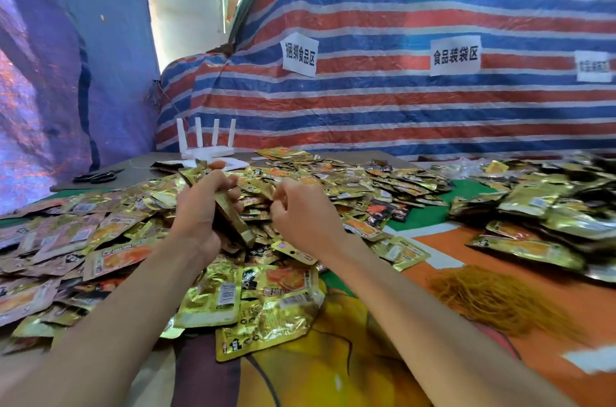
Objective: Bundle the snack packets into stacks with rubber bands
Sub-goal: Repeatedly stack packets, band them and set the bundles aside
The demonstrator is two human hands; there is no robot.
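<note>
Left hand (196,216) is gripping an edge-on stack of gold snack packets (233,223). Right hand (300,216) is curling just right of the stack; whether it is pinching anything, I cannot tell. Rubber bands (490,300) are lying well right of the stack, which, unbanded, risks fanning apart.

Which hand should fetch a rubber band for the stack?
Right. The left hand grips the stack, so it is busy. The rubber bands lie on the right side, nearer the right hand; whether that hand already holds anything I cannot tell.
</note>
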